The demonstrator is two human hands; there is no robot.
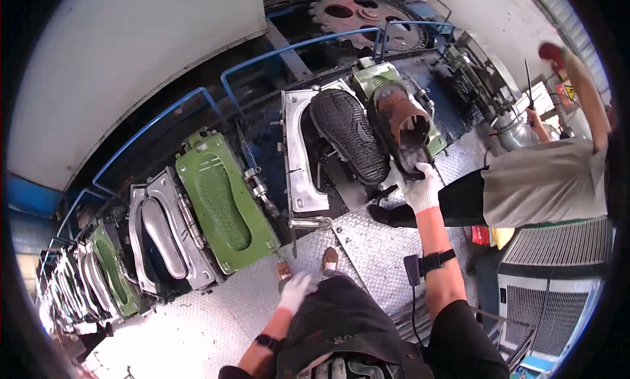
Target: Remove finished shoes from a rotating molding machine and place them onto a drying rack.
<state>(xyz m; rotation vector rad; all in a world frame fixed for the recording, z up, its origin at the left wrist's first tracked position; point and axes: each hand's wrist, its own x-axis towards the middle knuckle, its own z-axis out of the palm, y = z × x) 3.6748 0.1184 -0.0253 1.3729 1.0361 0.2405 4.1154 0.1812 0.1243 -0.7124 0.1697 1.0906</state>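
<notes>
My right hand, in a white glove, closes on the edge of a brown and dark shoe at its open end. That shoe lies over a green mould at the far right of the mould row. Beside it to the left, a black shoe sole faces up next to a silver mould frame. My left hand, also white-gloved, hangs low by my thigh, away from the moulds. Motion smears its fingers, and I see nothing clearly held in it.
To the left run a green sole mould, a silver mould and several others. Blue rails and a large toothed wheel stand behind. At right, a co-worker in a grey shirt stands near a ventilated cabinet.
</notes>
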